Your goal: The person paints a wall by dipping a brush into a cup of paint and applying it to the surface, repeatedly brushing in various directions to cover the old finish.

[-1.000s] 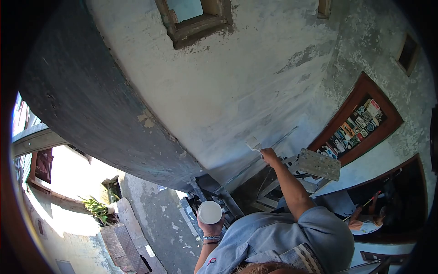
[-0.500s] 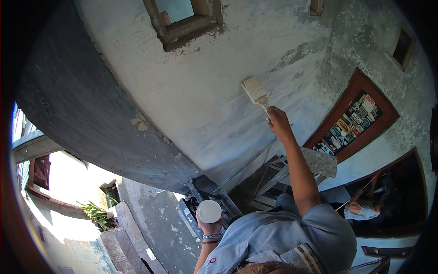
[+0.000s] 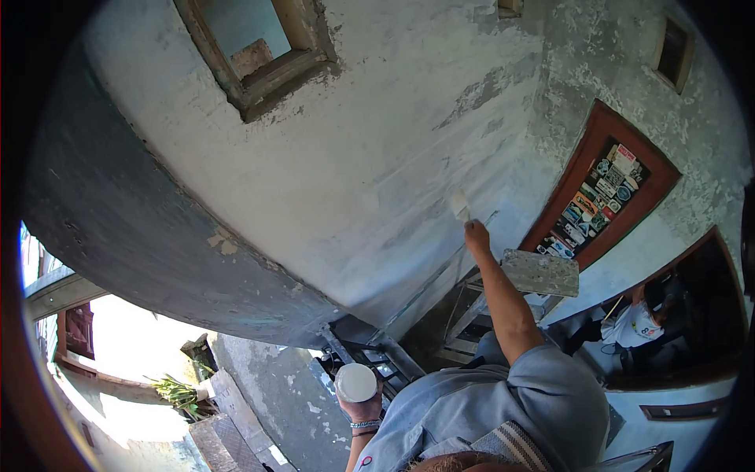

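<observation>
A wide paintbrush is gripped by its handle in my right hand, with that arm stretched out. The pale bristles lie against the whitish wall, over a patchy stretch of it. Low in front of my body, my left hand is wrapped around a round paint container. White shows across its top, and its sides are mostly hidden from above.
A window opening breaks the wall at upper left. Beside my right arm stands a paint-spotted wooden stepladder. A sticker-covered brown-framed panel is at right. Another person shows in the doorway. Potted plants stand at lower left.
My right hand has brought the brush down along the wall. The view has shifted, so the window sits lower and further left. My left hand still holds the container.
</observation>
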`<state>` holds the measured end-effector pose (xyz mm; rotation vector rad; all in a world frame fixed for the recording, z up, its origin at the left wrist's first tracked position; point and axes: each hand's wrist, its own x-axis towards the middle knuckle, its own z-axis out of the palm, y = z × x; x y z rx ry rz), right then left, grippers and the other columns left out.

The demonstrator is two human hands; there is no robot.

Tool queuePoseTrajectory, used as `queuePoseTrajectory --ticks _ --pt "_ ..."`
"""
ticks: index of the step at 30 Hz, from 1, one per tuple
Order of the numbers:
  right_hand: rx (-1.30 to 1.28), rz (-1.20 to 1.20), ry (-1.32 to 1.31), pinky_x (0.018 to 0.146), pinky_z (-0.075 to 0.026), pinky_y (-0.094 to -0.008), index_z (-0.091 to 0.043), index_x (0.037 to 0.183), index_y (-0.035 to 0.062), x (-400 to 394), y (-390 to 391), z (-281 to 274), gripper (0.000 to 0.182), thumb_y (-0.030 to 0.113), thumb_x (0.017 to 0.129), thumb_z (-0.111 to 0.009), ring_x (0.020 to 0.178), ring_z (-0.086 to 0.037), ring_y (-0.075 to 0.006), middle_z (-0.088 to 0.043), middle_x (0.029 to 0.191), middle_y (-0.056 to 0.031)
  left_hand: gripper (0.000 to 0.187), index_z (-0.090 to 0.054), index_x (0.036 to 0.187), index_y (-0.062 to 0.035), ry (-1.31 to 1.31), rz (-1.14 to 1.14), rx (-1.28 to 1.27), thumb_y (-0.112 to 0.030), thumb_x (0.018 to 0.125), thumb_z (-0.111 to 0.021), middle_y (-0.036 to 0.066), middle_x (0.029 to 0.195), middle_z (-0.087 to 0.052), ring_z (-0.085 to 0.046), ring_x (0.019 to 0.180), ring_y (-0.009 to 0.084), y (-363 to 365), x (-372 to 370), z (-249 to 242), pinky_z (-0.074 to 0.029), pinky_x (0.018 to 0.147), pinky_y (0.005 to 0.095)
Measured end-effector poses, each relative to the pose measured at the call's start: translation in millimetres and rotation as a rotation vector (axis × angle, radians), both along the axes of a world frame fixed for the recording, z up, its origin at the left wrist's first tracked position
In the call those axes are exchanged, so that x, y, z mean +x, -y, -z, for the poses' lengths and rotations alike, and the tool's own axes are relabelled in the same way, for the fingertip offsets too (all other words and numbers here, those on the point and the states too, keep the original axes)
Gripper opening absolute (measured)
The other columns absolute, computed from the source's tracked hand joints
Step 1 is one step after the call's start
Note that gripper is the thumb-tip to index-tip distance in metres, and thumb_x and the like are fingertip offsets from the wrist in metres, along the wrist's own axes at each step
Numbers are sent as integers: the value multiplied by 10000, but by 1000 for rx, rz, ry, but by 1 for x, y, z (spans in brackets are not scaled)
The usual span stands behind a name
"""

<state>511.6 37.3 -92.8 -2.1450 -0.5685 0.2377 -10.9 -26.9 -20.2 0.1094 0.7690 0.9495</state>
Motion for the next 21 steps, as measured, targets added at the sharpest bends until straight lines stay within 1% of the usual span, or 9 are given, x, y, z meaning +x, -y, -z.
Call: queuePoseTrajectory --ticks 1,3,5,7,9,11,15,16,21 --pt "40 63 24 789 -476 -531 -608 1054 0 7 -2 -33 322 279 975 -467 906 -618 -444 -657 941 -240 535 -612 1124 -142 5 7 2 -588 898 -421 99 1043 -672 -645 977 341 0 0 -1 -517 685 448" --pt "190 135 84 816 -485 -527 -547 1194 -18 36 -22 -51 333 221 971 -485 943 -615 -453 -650 996 -256 537 -613 1121 -141 -11 -16 -41 -589 897 -421 101 1037 -673 -648 968 341 -1 4 1 -517 684 445" --pt "104 123 200 811 -484 -529 -534 1209 -12 31 -39 -81 320 187 960 -503 934 -617 -449 -640 995 -255 536 -615 1119 -140 -11 0 -32 -588 898 -420 101 1036 -674 -649 964 341 -3 9 2 -518 686 445" --pt "1 -39 298 821 -481 -519 -552 1180 -5 6 -55 -90 298 182 949 -532 942 -607 -442 -642 987 -235 534 -618 1119 -140 2 52 21 -584 899 -418 99 1039 -673 -650 964 339 -4 12 1 -519 692 447" --pt "-86 -158 337 830 -487 -505 -506 1309 5 -37 -41 -97 392 203 970 -519 957 -613 -417 -632 1053 -226 536 -620 1122 -139 12 33 -14 -583 901 -418 96 1048 -672 -647 973 337 -5 15 3 -519 699 451" --pt "-90 -287 383 827 -491 -487 -519 1330 32 -54 -15 -77 398 221 979 -520 957 -629 -385 -646 1052 -206 539 -619 1128 -137 13 33 -33 -583 902 -417 94 1055 -671 -645 985 336 -6 20 2 -519 706 455" --pt "3 -450 154 724 -507 -404 -617 1255 50 -37 29 -99 366 282 979 -555 792 -666 -289 -689 869 -145 558 -613 1145 -132 18 43 -37 -593 903 -411 96 1068 -670 -639 1015 339 -8 18 2 -522 729 472" --pt "83 -463 242 686 -505 -387 -634 1236 46 -22 29 -94 374 307 977 -562 742 -660 -267 -698 852 -129 565 -611 1149 -132 28 44 -34 -598 902 -409 98 1071 -670 -637 1022 341 -8 16 3 -524 737 477" --pt "83 -276 365 743 -506 -416 -635 1229 70 75 4 -101 380 337 970 -559 859 -676 -325 -703 933 -162 580 -606 1145 -119 -10 39 -21 -602 897 -403 108 1062 -672 -647 994 353 -1 9 2 -540 717 485"
